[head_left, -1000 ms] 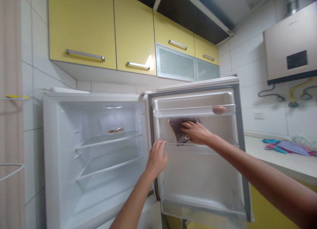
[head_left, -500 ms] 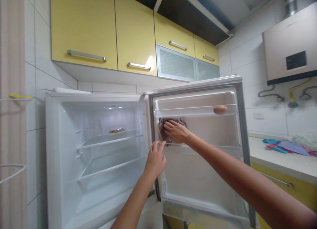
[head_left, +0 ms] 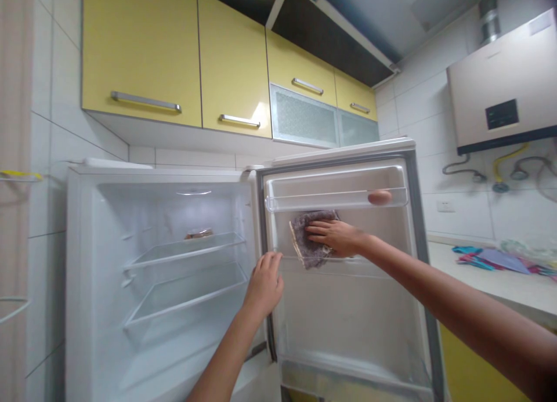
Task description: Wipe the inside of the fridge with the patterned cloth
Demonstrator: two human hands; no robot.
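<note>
A grey-brown cloth [head_left: 310, 251] with a pale edge lies against the inside of the open fridge door [head_left: 348, 309], between the top door shelf and the middle one. My right hand [head_left: 337, 237] presses on it with the palm side, fingers pointing left. At the hinge side of the door, my left hand [head_left: 264, 281] has its fingers bent over the left end of the middle door shelf [head_left: 365, 266]; whether they grip it is hard to see. An egg [head_left: 380, 197] sits in the top door shelf [head_left: 322, 201].
The fridge interior [head_left: 174, 344] has two glass shelves, with a small packet [head_left: 199, 234] on the upper one. Yellow cabinets [head_left: 143, 54] hang above. On the right are a water heater [head_left: 500, 89] and a counter [head_left: 535, 294] with colourful cloths [head_left: 505, 260].
My right hand and the cloth have moved right, away from the hinge side, and more of the cloth shows. My left-hand fingers are now bent over the shelf end. The view has shifted slightly.
</note>
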